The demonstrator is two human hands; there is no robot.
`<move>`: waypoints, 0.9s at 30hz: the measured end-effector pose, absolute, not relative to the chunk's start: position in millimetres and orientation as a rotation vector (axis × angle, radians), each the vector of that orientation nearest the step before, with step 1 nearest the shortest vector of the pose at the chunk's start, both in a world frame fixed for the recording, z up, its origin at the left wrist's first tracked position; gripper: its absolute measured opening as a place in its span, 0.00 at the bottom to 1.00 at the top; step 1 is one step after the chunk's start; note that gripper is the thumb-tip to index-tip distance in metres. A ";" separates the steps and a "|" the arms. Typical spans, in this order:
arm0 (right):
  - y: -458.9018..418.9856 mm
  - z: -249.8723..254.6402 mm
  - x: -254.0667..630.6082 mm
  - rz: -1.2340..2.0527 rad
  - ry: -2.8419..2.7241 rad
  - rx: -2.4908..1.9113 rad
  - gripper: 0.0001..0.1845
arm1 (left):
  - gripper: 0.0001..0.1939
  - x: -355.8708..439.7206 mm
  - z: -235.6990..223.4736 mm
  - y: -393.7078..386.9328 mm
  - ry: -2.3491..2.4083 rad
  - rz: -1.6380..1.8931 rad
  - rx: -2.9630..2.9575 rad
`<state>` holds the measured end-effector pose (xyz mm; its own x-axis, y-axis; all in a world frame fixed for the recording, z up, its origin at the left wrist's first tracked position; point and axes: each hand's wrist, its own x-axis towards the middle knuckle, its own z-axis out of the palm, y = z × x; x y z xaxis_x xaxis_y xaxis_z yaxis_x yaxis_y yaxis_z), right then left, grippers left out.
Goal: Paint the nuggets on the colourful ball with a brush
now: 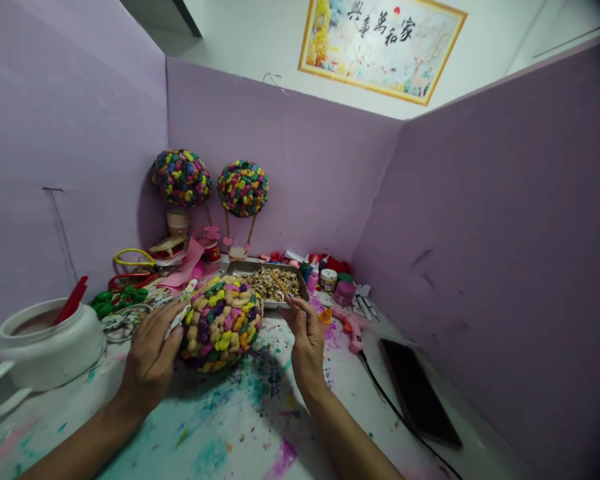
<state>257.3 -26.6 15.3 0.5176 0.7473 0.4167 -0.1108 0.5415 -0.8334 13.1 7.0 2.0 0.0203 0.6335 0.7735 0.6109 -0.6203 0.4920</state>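
Note:
A ball covered in multicoloured lumps [221, 323] rests on the paint-stained table [240, 427]. My left hand [151, 357] is against the ball's left side with its fingers curled on a thin white stick that pokes up beside the ball. My right hand [306, 335] hovers just right of the ball, its fingers pinched round a thin wooden stick [281, 285] that points toward a metal tray [267, 280] of brownish pieces behind the ball.
Two finished multicoloured balls on sticks [181, 177] [243, 188] stand at the back wall. A white jug [43, 347] sits at left, paint jars [329, 279] and a pink glue gun [351, 327] at right, and a dark phone [417, 392] lies near the right wall. Purple partitions enclose the table.

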 end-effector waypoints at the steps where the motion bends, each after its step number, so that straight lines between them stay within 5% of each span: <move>1: -27.7 14.8 255.9 0.608 -0.882 -0.847 0.20 | 0.17 13.2 2.9 7.5 1.368 1.707 2.218; 12: -24.8 15.9 238.5 0.759 -0.875 -0.803 0.22 | 0.19 7.4 17.7 18.6 1.552 1.591 1.657; 27: -22.6 25.9 227.3 0.829 -0.852 -0.781 0.22 | 0.20 10.1 22.5 12.9 1.503 1.578 1.635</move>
